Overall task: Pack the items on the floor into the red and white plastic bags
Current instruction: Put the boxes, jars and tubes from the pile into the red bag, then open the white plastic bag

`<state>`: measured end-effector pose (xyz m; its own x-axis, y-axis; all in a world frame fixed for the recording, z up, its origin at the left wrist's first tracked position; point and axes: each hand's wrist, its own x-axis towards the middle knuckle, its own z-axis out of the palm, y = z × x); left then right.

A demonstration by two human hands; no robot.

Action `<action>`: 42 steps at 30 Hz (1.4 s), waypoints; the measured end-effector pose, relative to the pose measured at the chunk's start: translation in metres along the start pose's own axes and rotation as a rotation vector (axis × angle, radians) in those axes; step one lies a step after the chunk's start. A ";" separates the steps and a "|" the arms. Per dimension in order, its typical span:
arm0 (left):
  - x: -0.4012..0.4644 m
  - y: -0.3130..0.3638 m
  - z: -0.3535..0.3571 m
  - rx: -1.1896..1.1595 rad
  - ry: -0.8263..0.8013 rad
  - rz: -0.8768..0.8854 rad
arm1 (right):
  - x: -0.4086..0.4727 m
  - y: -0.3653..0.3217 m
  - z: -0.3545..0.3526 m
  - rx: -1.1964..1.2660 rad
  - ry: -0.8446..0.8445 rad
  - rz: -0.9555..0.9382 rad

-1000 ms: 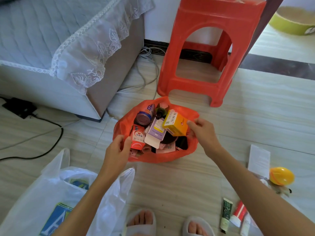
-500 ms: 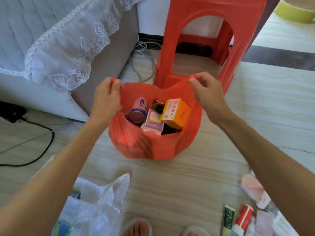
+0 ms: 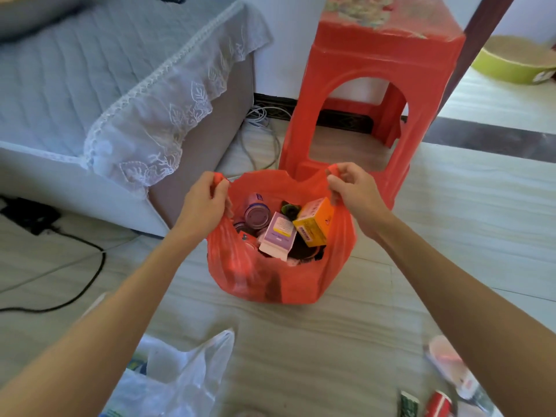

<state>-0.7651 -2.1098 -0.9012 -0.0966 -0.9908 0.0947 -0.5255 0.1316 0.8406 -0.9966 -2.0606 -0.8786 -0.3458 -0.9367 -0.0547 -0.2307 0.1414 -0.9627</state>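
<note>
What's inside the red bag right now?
In the red bag: yellow-orange box, purple-and-white box, purple can, dark items beneath. Anything deeper is covered.

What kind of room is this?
Probably a home bedroom or living room: quilted grey cover with white lace trim on a bed or sofa, red plastic stool, pale wood-look floor with loose cables.

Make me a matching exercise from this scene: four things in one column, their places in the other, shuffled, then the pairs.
Things
1. orange box
2. white bag
3. red stool
4. left hand

Places
A. behind the red bag
B. gripping the red bag's left handle
C. on the floor at the lower left
D. inside the red bag, beside the purple box

Pairs: 1-D, 2-C, 3-A, 4-B
</note>
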 end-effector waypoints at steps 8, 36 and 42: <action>-0.049 0.014 -0.030 0.026 -0.083 -0.093 | -0.051 -0.012 0.001 -0.496 -0.025 0.010; -0.224 -0.219 0.044 0.862 -0.470 -0.396 | -0.192 0.164 0.025 -1.157 -0.787 -0.171; -0.223 -0.120 0.021 0.663 -0.279 0.135 | -0.225 0.124 0.001 -0.801 -0.423 0.037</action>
<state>-0.6980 -1.9040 -1.0344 -0.3619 -0.9314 -0.0397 -0.8867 0.3308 0.3231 -0.9468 -1.8328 -0.9860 -0.0391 -0.9443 -0.3267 -0.8445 0.2059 -0.4943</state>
